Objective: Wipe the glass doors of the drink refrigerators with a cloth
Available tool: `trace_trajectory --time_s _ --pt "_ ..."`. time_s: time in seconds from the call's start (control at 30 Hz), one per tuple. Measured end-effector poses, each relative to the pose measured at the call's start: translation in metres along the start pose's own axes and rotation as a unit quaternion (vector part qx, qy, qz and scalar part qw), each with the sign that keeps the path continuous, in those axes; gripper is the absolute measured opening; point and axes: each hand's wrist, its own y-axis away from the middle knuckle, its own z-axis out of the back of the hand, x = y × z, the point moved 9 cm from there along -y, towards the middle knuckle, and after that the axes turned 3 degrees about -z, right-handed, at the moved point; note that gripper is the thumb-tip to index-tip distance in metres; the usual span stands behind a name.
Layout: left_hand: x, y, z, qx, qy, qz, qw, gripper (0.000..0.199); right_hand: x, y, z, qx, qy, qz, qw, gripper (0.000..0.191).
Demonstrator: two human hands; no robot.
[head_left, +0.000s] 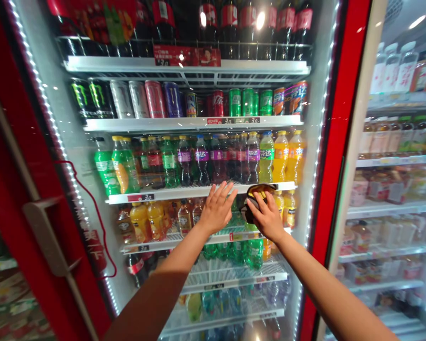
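Observation:
My left hand is raised in front of the lit drinks fridge, its fingers stretched out and nothing in it. It overlaps the shelf of small soda bottles; I cannot tell whether it touches the glass. To its right, my right hand is pressed round a folded dark cloth with a yellow patch. The cloth sits before the shelf edge, near the orange drink bottles. My fingers cover part of it, and its exact kind is unclear.
Light spots reflect over the upper bottles. At left are a door handle and a hanging red cord. Cans line a shelf above my hands. A red frame separates a second stocked fridge at right.

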Motion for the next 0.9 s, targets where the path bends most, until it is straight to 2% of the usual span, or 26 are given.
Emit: trace_trajectory --time_s 0.1,0.2,0.3,0.37,0.43,0.57,0.67,0.73,0.83,0.9 --pt "0.009 -0.008 0.001 -0.019 -0.014 0.005 1.000 0.075 0.002 0.007 0.002 0.010 0.008 0.020 1.000 0.068" --pt "0.022 -0.018 0.004 -0.043 -0.029 0.039 0.998 0.074 -0.005 -0.007 0.011 0.031 0.008 0.036 0.999 0.070" --pt "0.027 -0.025 0.002 -0.050 -0.033 0.055 0.997 0.080 -0.012 -0.026 0.015 0.025 -0.001 0.015 1.000 0.067" --pt "0.026 -0.025 -0.002 -0.050 -0.039 0.051 0.997 0.084 -0.011 -0.026 0.010 0.001 -0.010 -0.006 1.000 0.063" --pt "0.024 -0.024 -0.004 -0.054 -0.050 0.043 0.996 0.085 -0.002 -0.013 -0.001 -0.010 -0.016 0.000 1.000 0.057" --pt "0.024 -0.022 -0.005 -0.052 -0.056 0.036 0.996 0.085 0.021 0.036 -0.024 0.014 -0.018 0.094 0.995 0.056" --pt "0.025 -0.023 -0.006 -0.045 -0.053 0.037 0.997 0.084 0.025 0.065 -0.026 0.056 -0.048 0.171 0.982 0.061" --pt "0.025 -0.024 -0.007 -0.039 -0.054 0.040 0.997 0.083 0.022 0.072 -0.021 0.078 -0.067 0.218 0.970 0.064" --pt "0.024 -0.025 -0.007 -0.039 -0.067 0.040 0.996 0.079 0.004 0.056 -0.011 0.096 -0.040 0.239 0.965 0.055" --pt "0.023 -0.026 -0.007 -0.038 -0.074 0.041 0.996 0.077 -0.022 0.026 -0.003 0.091 -0.002 0.191 0.977 0.054"
